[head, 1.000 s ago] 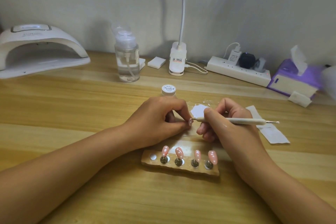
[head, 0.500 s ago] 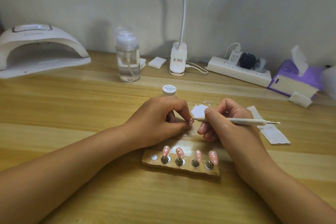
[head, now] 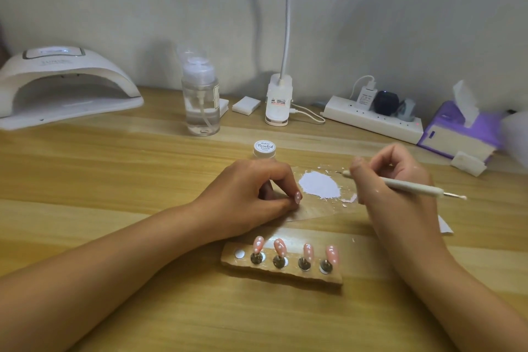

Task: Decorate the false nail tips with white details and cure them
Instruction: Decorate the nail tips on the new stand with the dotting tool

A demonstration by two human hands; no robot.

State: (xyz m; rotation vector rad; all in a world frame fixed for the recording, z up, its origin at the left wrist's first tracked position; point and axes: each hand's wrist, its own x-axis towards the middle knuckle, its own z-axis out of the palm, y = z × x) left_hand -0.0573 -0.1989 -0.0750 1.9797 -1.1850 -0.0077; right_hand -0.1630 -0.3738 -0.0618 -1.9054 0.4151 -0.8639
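My left hand [head: 251,194] pinches a pink false nail tip [head: 383,197] with white dots, held on its small stand just above the table. My right hand [head: 397,180] grips a white dotting pen [head: 411,186], its tip raised off to the right of a white paint blob [head: 320,184] on a clear sheet. A wooden holder [head: 283,271] in front carries several pink nail tips [head: 278,247] on metal pegs, with one empty spot at its left end. A white-capped paint jar [head: 265,148] stands behind my left hand. The white curing lamp [head: 63,86] sits at the far left.
A clear pump bottle [head: 201,100] and a clip lamp base [head: 279,103] stand at the back. A power strip [head: 371,118] with plugs and a purple tissue box [head: 457,131] line the right rear. White pads [head: 246,105] and a paper scrap [head: 445,227] lie on the wooden table.
My right hand has drawn the pen away from the held nail tip, up and to the right, uncovering the white paint blob. My left hand stays put with the tip.
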